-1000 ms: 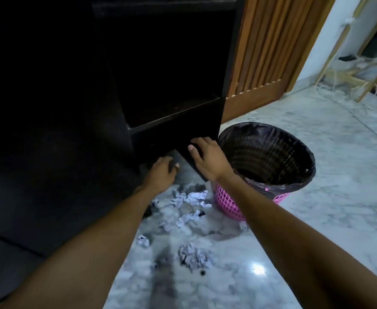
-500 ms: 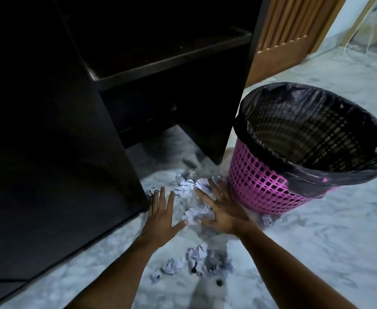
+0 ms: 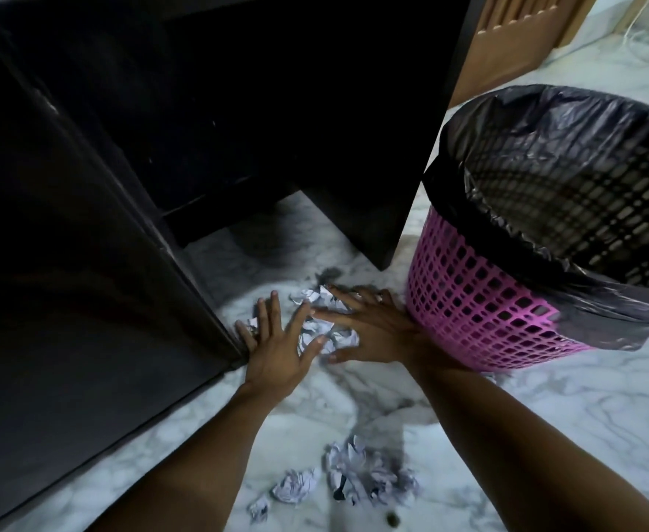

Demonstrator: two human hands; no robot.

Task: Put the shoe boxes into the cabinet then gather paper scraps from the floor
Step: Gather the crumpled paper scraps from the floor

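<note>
Paper scraps [image 3: 317,325], crumpled and white, lie in a small heap on the marble floor [image 3: 545,435] near the middle of the head view, between the two hands. The left hand [image 3: 276,351] sits at the heap's eight o'clock, fingers spread and straight, its little finger beside the corner of the dark cabinet [image 3: 85,301]. The right hand [image 3: 376,332] lies at the heap's three o'clock, fingers fanned flat over the paper, gripping nothing. A pink basket [image 3: 480,312] with a black liner [image 3: 545,147] stands at the right hand's two o'clock. More crumpled paper [image 3: 357,474] lies at six o'clock, between the forearms.
</note>
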